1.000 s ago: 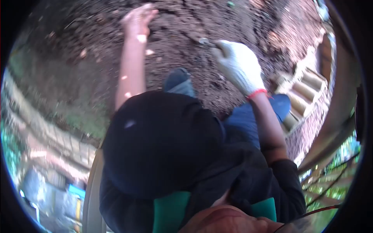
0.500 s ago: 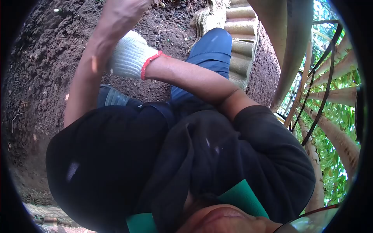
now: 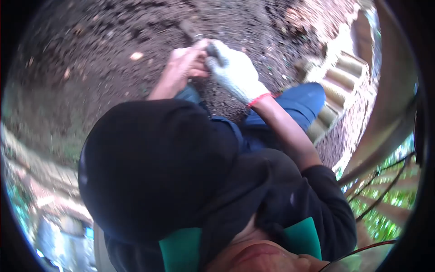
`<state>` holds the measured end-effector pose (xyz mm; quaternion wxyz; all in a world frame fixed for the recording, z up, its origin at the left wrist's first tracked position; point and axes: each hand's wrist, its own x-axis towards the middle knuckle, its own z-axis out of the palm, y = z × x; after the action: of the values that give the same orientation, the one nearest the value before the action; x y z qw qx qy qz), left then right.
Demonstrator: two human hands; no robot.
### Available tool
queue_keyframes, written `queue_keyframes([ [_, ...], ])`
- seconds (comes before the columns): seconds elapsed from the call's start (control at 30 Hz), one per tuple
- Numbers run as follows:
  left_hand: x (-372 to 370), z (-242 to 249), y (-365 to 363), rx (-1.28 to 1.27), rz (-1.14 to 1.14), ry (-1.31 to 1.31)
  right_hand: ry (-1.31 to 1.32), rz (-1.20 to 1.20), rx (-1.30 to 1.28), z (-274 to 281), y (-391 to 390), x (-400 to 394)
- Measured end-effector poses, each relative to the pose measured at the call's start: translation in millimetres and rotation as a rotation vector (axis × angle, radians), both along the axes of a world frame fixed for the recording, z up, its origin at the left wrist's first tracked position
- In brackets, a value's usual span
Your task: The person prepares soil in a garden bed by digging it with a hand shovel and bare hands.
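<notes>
My right hand (image 3: 235,68), in a white knitted glove with a red cuff, is closed around the dark handle of a small hand tool (image 3: 191,30). The tool's greyish, narrow end points away over the soil, with a shiny band where it meets the handle; blur hides its exact kind. My bare left hand (image 3: 185,65) meets the glove at the tool, its fingers bent and closed about the near part of the handle. Both hands are above the dark, loose soil (image 3: 113,59), in front of my knees.
Ridged, tan edging pieces (image 3: 346,75) border the soil at the right, beside my blue-trousered knee (image 3: 301,102). A large curved tan stalk or post (image 3: 389,122) rises at far right, with thin dark bars and greenery beyond. Paving runs along the lower left.
My hands were crossed, with the gloved one behind the bare forearm; now they meet in front, and the hand tool shows. The view has shifted, bringing the edging farther right.
</notes>
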<state>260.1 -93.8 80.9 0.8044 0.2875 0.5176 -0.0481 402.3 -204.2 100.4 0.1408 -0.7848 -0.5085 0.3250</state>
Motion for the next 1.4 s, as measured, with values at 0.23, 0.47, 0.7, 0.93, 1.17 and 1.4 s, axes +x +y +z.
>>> queue_keyframes([
  [0.23,14.9,16.3,0.0,-0.380,0.202,-0.621,-0.022,0.037,-0.070,104.9,52.5,6.9],
  [0.47,13.0,-35.1,34.5,-0.288,0.531,-0.272,-0.128,0.275,-0.120,27.1,97.0,-6.8],
  [0.7,23.1,-65.3,9.3,-0.334,0.382,-0.399,0.312,-0.195,-0.006,19.3,55.7,14.1],
  [0.93,37.9,-63.0,-7.2,-0.231,0.425,-0.238,0.555,-0.416,-0.022,-25.1,5.4,30.0],
  [1.17,27.7,9.5,15.0,-0.291,0.345,-0.507,-0.036,0.017,0.048,94.5,44.8,18.5],
  [1.4,29.6,-29.6,35.8,-0.173,0.513,-0.248,0.185,0.084,-0.142,39.5,114.3,29.0],
])
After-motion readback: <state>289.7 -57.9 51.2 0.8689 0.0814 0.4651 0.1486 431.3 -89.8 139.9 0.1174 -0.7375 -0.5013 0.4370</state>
